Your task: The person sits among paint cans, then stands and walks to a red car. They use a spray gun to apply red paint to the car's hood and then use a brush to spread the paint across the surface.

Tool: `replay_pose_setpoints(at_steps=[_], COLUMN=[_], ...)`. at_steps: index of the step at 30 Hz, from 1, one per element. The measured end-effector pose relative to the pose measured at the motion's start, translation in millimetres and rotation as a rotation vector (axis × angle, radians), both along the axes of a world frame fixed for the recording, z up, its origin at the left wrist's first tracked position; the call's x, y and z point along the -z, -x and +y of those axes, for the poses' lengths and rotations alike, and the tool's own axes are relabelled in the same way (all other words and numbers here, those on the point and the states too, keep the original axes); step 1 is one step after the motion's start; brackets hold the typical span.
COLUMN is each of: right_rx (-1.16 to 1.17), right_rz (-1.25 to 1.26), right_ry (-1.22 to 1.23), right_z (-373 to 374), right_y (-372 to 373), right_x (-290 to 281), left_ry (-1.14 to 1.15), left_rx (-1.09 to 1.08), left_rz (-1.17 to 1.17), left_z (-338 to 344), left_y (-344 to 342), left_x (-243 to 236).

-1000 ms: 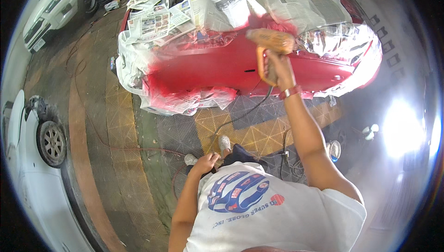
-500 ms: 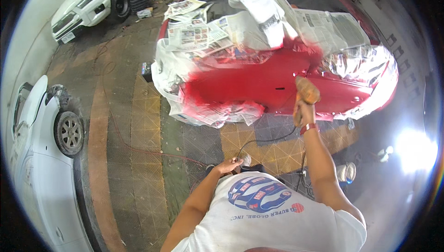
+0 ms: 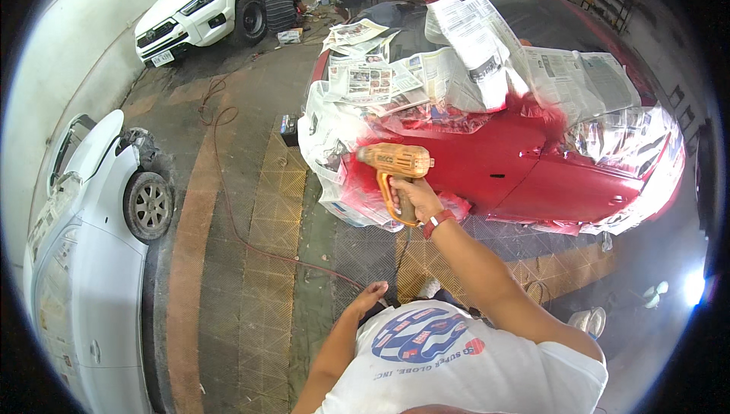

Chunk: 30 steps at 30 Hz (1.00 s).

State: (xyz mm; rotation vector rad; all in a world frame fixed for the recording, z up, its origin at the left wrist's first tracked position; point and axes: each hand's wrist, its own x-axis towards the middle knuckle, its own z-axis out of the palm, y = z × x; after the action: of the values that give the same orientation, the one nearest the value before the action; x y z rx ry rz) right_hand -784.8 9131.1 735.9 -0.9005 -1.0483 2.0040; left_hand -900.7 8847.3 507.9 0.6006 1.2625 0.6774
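My right hand (image 3: 417,201) is wrapped round the grip of an orange heat gun (image 3: 399,159). Its nozzle points left, close over the front end of the fresh red car panel (image 3: 464,159), and a dark cord hangs from the handle. Newspaper (image 3: 365,79) and thin masking sheet (image 3: 323,129) cover the car around the red area, with red overspray along their edges. Down by my waist, my left hand (image 3: 371,295) has its fingers drawn together near the cord and a red hose; what they hold, if anything, is hidden.
The red hose (image 3: 228,216) snakes over the floor tiles to my left. A silver car (image 3: 99,285) stands at far left, a white pickup (image 3: 198,3) behind. A person (image 3: 281,7) crouches beside the pickup. A dark box (image 3: 289,129) sits by the red car, a white bucket (image 3: 589,321) at right.
My right hand has swept the heat gun left, from over the door to the panel's front end, and the gun has turned to point left. The view has shifted; my left hand stays by my waist.
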Motion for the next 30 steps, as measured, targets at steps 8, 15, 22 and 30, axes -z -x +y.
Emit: replay_pose_setpoints(at_steps=[8, 15, 22, 30], right_rx=[0.110, 0.650, 1.003, 1.138], right_rz=[-0.189, -0.365, -0.418, -0.308], right_ry=[-0.114, -0.175, -0.200, 0.007], right_z=[-23.2, -13.0, 23.9, 36.9], right_y=[-51.3, -202.1, -373.6, -457.1], right_x=[12.4, 20.7, 13.4, 61.0], left_ry=[-0.337, -0.333, -0.376, 0.250], left_rx=[-0.108, 0.275, 0.441, -0.281], left_rz=[-0.204, -0.316, -0.091, 0.696], left_z=[107.3, 198.5, 192.1, -20.8], left_y=[-39.5, -156.2, -176.1, 34.7], left_x=[-64.2, -121.6, -36.7, 149.2])
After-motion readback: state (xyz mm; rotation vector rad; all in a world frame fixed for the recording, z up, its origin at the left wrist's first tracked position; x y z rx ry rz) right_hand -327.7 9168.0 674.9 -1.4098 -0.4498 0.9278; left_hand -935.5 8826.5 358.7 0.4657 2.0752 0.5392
